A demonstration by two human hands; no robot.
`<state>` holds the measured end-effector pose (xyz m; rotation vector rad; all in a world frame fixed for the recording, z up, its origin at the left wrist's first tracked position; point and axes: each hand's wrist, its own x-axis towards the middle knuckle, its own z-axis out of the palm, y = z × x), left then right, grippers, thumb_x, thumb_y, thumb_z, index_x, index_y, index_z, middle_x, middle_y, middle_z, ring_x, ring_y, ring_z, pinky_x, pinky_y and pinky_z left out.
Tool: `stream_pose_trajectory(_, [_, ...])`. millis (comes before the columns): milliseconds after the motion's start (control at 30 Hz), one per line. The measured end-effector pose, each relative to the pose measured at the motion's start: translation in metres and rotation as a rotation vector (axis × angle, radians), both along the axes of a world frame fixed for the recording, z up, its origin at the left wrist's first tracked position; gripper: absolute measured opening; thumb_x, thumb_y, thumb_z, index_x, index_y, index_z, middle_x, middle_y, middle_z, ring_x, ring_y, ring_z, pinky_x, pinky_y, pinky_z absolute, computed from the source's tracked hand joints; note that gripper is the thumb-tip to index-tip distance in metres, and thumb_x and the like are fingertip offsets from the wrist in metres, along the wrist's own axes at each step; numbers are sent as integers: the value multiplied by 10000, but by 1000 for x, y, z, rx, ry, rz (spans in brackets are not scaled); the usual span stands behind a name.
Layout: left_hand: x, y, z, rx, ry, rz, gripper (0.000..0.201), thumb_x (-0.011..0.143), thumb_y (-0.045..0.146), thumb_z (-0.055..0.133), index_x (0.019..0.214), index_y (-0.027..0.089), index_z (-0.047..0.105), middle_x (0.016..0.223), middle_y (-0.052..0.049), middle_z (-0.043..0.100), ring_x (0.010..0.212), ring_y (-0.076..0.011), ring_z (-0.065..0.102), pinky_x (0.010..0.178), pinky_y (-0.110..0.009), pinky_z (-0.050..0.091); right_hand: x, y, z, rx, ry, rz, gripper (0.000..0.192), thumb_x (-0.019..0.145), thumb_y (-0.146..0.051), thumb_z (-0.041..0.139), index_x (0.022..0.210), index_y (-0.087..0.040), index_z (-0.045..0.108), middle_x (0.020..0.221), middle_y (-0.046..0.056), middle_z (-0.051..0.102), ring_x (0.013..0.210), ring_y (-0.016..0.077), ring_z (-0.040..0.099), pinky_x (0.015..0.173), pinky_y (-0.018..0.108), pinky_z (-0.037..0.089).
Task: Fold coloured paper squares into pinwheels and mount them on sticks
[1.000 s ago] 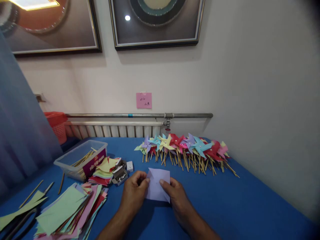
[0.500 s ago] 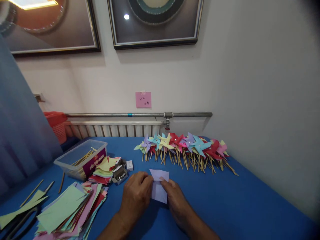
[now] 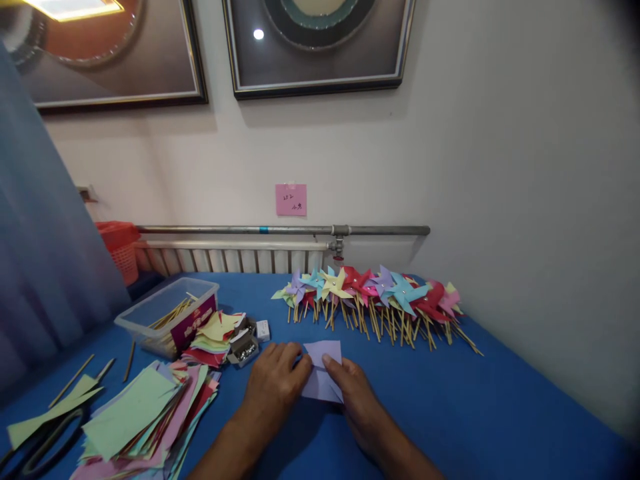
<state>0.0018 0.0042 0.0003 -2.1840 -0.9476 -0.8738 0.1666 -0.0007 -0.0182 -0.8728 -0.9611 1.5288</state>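
- We are holding a small lilac paper square (image 3: pixel 325 370) low over the blue table (image 3: pixel 475 407), near its front edge and right in front of us.
- Our left hand (image 3: pixel 273 387) pinches its left side, thumb on top and the other fingers curled under; our right hand (image 3: pixel 353 393) pinches the middle of its top face with thumb and forefinger.
- The paper looks partly folded, and we judge a crease is being formed. To do it well, we should line the edges up squarely before pressing, hold one side pinned, and run a fingertip along the fold against the table.
- Just left of the hands sit a small box of metal pins (image 3: pixel 243 349) and a stack of cut coloured squares (image 3: pixel 214 337); farther left lie a clear plastic tub of wooden sticks (image 3: pixel 167 319) and a larger heap of coloured sheets (image 3: pixel 145 413).
- Behind the paper, a row of finished pinwheels (image 3: pixel 375 300) lies along the wall.
- Our hands cover much of the square, so we cannot tell how many folds it has; scissors (image 3: pixel 45 440) at the lower left corner are blurred and cut off.
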Motion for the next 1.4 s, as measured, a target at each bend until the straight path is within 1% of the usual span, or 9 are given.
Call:
stream_pose_trajectory(267, [2,2,-1,27,52,24,169,909,66,554,820,182,639,819,-59,634,675,-197,553,655,-345,393,2,3,-9,-6,-28,-13,421,700,-451,825,962,-132,743,832,79,761,671,200,648,651,299,482])
stream_pose_trajectory(467, [3,-1,-4,-69,-10,-2,150,905,92,552,862,192,655,871,-66,664,707,-202,585,675,-348,415,3,10,-22,7,-91,-67,432,684,-453,823,969,-140,741,787,59,760,656,203,647,639,305,486])
stream_pose_trajectory(533, [3,-4,-3,-191,-139,-47,123,914,156,556,940,198,669,921,-72,674,766,-213,607,719,-356,439,5,14,-25,10,-107,-84,461,683,-456,820,1013,-143,742,838,66,770,697,213,659,664,314,499])
stream_pose_trajectory(633, [5,-8,0,-518,-469,-98,184,938,269,525,1019,196,673,932,-69,681,833,-214,625,755,-343,454,9,17,-27,49,-151,-90,470,691,-467,807,1026,-143,743,886,76,774,750,230,669,699,330,513])
stream_pose_trajectory(800, [12,2,-7,-1199,-1025,-187,302,841,450,590,811,160,670,664,0,615,590,-140,526,561,-253,366,12,14,-22,127,-328,-97,419,733,-490,748,965,-141,750,821,63,754,719,219,640,643,304,495])
stream_pose_trajectory(900, [14,10,-12,-1394,-1224,-242,356,678,492,713,731,147,642,562,33,555,493,-102,433,511,-241,306,11,14,-23,156,-394,-95,412,736,-487,717,944,-133,747,772,52,735,689,206,622,613,289,485])
stream_pose_trajectory(1033, [15,10,-9,-1437,-1303,-253,359,562,456,780,657,155,608,505,49,523,455,-81,385,482,-235,266,11,17,-28,157,-408,-59,433,746,-500,699,961,-127,740,766,57,729,669,202,620,592,283,484])
stream_pose_trajectory(1233, [16,6,-3,-1457,-1355,-241,340,541,428,787,642,158,607,497,45,540,447,-79,397,481,-232,271,13,19,-32,141,-412,-56,457,738,-516,712,978,-128,742,784,70,740,674,212,634,589,291,493])
stream_pose_trajectory(1400, [16,8,-8,-1475,-1424,-244,321,523,393,793,637,156,609,498,38,557,446,-84,424,491,-231,294,12,18,-28,151,-381,-41,444,734,-488,716,992,-129,743,796,70,752,675,210,642,605,293,504])
